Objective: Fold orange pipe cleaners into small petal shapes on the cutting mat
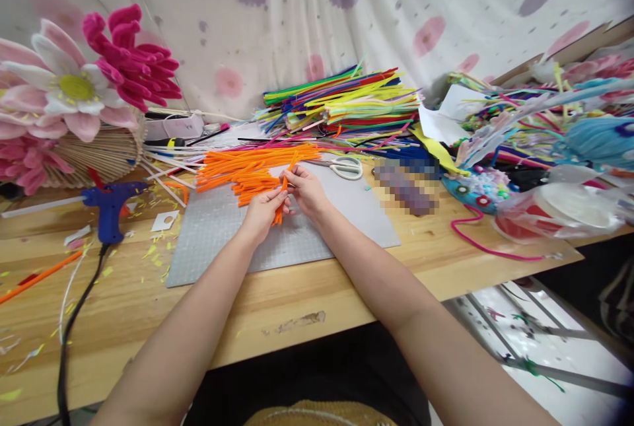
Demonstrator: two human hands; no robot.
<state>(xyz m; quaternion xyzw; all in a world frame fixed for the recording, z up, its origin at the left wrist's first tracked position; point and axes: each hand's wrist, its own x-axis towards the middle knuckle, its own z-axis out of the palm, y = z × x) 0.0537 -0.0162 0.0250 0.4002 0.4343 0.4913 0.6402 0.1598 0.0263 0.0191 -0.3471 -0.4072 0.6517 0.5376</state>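
Note:
Over the grey cutting mat (297, 251), my left hand (263, 213) and my right hand (306, 189) are close together, fingers pinched on orange pipe cleaners (278, 216). The held stems run between both hands, one end sticking up past my right fingertips and the lower ends hanging below my left fingers. Just beyond the hands lies a spread pile of orange pipe cleaners (222, 168), with a shorter bunch at its front. Scissors (345, 168) with white handles rest behind my right hand. My fingers partly hide how the stems are joined.
A blue glue gun (111, 208) with a black cord stands at left among yellow scraps. Fuzzy flowers (74, 89) rise behind it. Multicoloured pipe cleaners (347, 102) are heaped at the back. A plastic-wrapped tub (559, 211) and a pink stem (475, 231) lie at right.

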